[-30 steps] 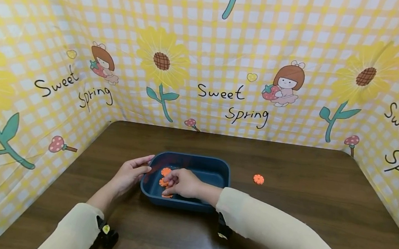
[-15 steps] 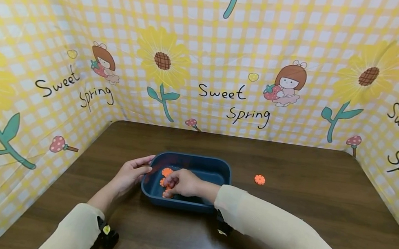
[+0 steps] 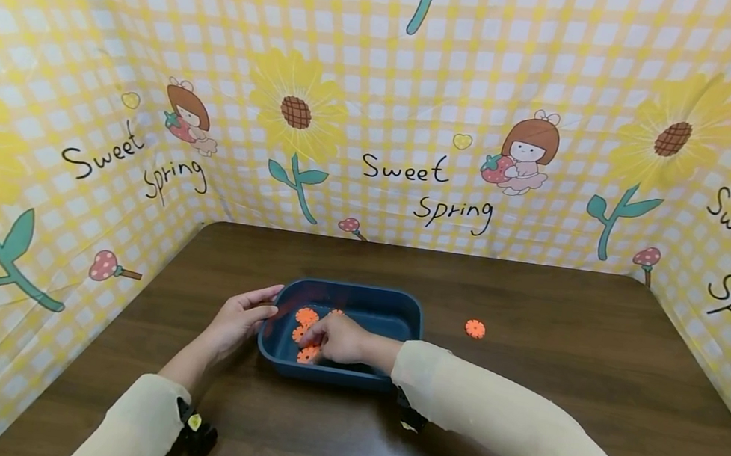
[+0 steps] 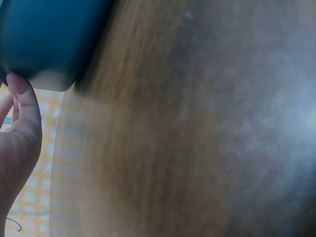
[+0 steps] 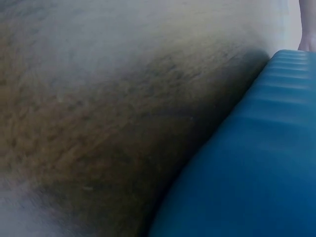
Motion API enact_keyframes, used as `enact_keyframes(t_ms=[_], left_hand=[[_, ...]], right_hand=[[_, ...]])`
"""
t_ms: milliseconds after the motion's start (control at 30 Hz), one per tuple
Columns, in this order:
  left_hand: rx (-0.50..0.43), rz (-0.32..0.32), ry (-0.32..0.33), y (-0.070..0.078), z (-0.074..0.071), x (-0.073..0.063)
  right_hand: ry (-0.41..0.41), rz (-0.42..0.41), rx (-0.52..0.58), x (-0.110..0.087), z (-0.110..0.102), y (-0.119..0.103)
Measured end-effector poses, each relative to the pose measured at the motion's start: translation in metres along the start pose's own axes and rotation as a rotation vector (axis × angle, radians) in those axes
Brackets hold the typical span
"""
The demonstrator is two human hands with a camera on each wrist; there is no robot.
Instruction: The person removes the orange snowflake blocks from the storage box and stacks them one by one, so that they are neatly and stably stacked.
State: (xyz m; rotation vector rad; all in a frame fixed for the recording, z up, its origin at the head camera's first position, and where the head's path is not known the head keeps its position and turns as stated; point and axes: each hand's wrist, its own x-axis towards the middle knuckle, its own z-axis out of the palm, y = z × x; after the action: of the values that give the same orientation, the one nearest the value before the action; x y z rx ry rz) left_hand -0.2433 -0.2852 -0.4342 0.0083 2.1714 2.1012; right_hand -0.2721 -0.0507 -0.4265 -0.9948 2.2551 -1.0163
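Observation:
A dark blue rectangular box (image 3: 335, 376) stands on the table in the head view. My left hand (image 3: 234, 326) grips its left end, thumb on the rim; the left wrist view shows the thumb against the box wall (image 4: 49, 37). Inside the box, on the left, lie several orange notched discs (image 3: 307, 316). My right hand (image 3: 346, 340) reaches in over the front rim, its index finger pointing down among the discs. Whether it pinches one is hidden. The right wrist view catches only the box's outer side (image 5: 247, 173) and the table.
One more orange notched disc (image 3: 475, 328) lies on the brown wooden table (image 3: 552, 317), to the right of the box. A yellow checked cloth (image 3: 407, 97) hangs behind the table and along both sides.
My right fingers have shifted slightly within the box. The disc near its front wall now shows more fully, and another peeks out behind the hand. My left hand has stayed on the box's end.

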Motion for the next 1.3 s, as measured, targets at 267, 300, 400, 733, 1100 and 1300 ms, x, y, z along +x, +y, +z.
enact_keyframes(t_ms=[267, 300, 400, 733, 1100, 1300], left_hand=[[-0.009, 0.004, 0.006, 0.0010, 0.0011, -0.0013], [-0.009, 0.003, 0.008, 0.0011, 0.0013, -0.0013], [0.000, -0.001, 0.007, 0.0010, 0.0016, -0.0008], [0.010, -0.009, 0.016, 0.0014, 0.0021, -0.0015], [0.015, 0.003, 0.000, -0.0015, 0.0006, -0.0002], [0.008, 0.017, -0.005, -0.0024, 0.0007, 0.0013]], right_hand=[[-0.013, -0.042, -0.042, -0.0021, 0.0002, -0.0013], [-0.015, -0.042, -0.041, -0.0021, 0.0002, -0.0011], [-0.015, -0.036, -0.042, -0.0014, 0.0000, -0.0003], [-0.005, -0.077, -0.099, -0.0016, 0.0008, -0.0003], [-0.025, -0.185, -0.327, -0.0002, 0.0003, 0.0009], [-0.034, -0.196, -0.320, -0.0019, -0.0026, 0.0013]])
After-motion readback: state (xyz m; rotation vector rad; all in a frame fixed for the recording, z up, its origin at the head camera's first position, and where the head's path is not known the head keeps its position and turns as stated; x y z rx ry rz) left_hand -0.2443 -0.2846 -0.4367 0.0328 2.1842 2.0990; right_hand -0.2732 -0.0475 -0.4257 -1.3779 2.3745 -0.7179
